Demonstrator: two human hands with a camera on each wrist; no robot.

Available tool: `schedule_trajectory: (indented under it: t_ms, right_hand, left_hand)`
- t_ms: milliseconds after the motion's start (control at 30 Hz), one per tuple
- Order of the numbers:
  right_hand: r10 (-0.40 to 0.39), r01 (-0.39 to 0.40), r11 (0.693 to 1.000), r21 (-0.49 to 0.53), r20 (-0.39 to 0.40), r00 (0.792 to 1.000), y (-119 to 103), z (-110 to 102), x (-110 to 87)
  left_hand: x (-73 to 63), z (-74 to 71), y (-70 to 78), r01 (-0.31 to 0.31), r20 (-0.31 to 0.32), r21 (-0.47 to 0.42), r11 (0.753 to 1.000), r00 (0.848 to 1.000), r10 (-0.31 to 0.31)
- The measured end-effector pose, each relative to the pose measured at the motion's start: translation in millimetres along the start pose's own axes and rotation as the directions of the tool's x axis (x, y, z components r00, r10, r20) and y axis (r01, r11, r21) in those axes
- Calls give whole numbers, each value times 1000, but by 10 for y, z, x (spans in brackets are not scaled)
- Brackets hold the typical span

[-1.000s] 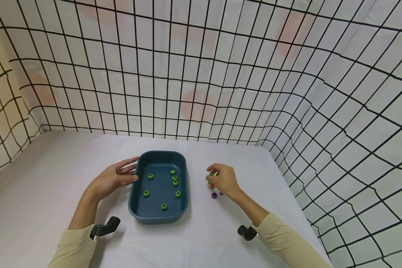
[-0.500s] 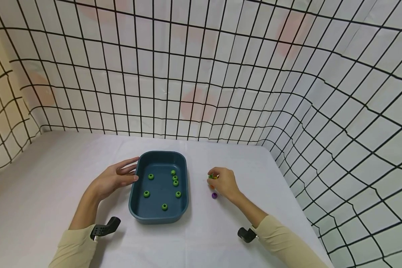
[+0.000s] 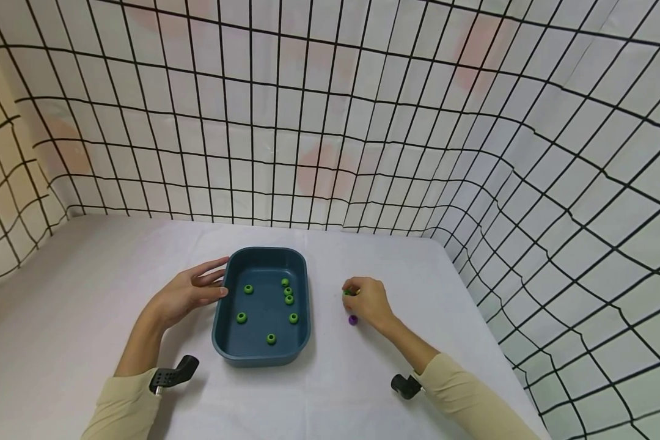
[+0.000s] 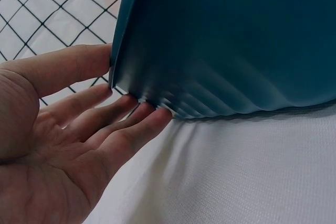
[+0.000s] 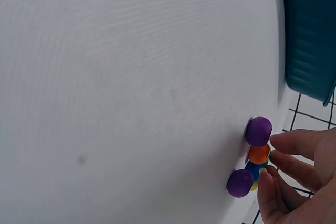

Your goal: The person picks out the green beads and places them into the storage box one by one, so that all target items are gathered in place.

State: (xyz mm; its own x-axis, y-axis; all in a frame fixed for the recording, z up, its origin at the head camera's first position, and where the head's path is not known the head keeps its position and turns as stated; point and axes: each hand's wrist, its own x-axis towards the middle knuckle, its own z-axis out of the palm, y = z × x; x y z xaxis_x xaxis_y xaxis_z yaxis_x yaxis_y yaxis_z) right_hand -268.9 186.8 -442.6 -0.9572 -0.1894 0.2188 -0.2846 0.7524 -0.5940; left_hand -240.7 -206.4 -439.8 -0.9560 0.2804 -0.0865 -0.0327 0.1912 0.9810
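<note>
My left hand (image 3: 183, 296) is at the left side of a dark blue-green tray (image 3: 261, 362), its fingertips touching the outer wall. In the left wrist view the fingers (image 4: 134, 135) stretch along the tray's side and under its rim. To the right of the tray, my right hand (image 3: 368, 300) is low over a small cluster of beads. Its fingertips pinch a green bead (image 3: 347, 292), mostly covered by the fingers. Close by in the right wrist view are a purple bead (image 5: 259, 131), an orange bead (image 5: 258, 154), a blue bead (image 5: 254, 171) and a second purple bead (image 5: 240, 183).
Several green beads, among them one green bead (image 3: 271, 338) near the front, lie spread over the tray floor. A white cloth (image 3: 341, 391) covers the table. Black wire mesh (image 3: 286, 134) stands along the back and both sides.
My right hand has shifted slightly toward me and lowered over the cluster, now covering the orange bead in the head view. The left hand and tray stay nearly still.
</note>
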Motion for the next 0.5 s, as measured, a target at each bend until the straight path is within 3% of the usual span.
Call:
schedule_trajectory:
  t_ms: [500]
  right_hand:
    - [-50,50,999,8,18,999,20,107,-5]
  left_hand:
    - [3,-9,-8,-2,12,4,1000,1000,2]
